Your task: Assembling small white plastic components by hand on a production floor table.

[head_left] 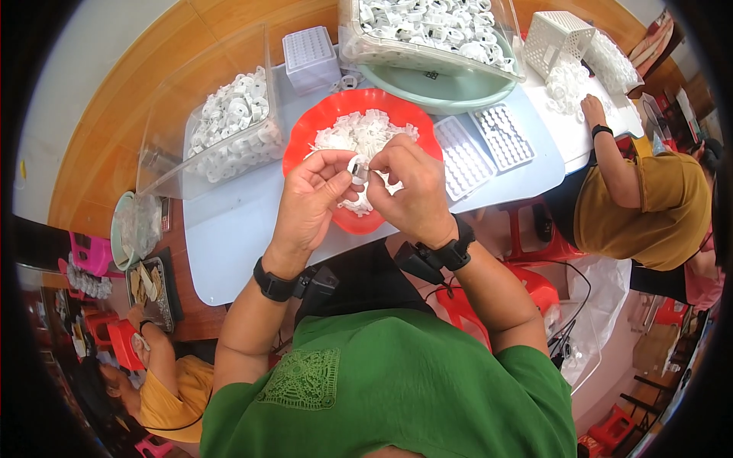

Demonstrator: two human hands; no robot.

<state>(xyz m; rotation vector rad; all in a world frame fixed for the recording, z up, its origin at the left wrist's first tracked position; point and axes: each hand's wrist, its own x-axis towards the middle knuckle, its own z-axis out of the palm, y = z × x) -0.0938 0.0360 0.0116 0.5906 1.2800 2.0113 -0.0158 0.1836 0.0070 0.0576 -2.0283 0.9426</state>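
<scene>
White ring (357, 166) between both hands' fingertips

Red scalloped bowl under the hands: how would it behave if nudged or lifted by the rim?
The red bowl looks like thin plastic, so probably light and a bit flexible at its wavy rim. It sits on a smooth pale board, so a nudge would likely slide it. Its heap of small white parts could shift or spill if tilted.

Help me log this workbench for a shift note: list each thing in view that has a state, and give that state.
left hand: pinching a small white ring part
right hand: closed on the same part
small white ring part: held above the bowl
red bowl: partly filled with white parts
clear bin: open, holding white rings
grid trays: lying flat on the table
white basket: tipped on its side
</scene>
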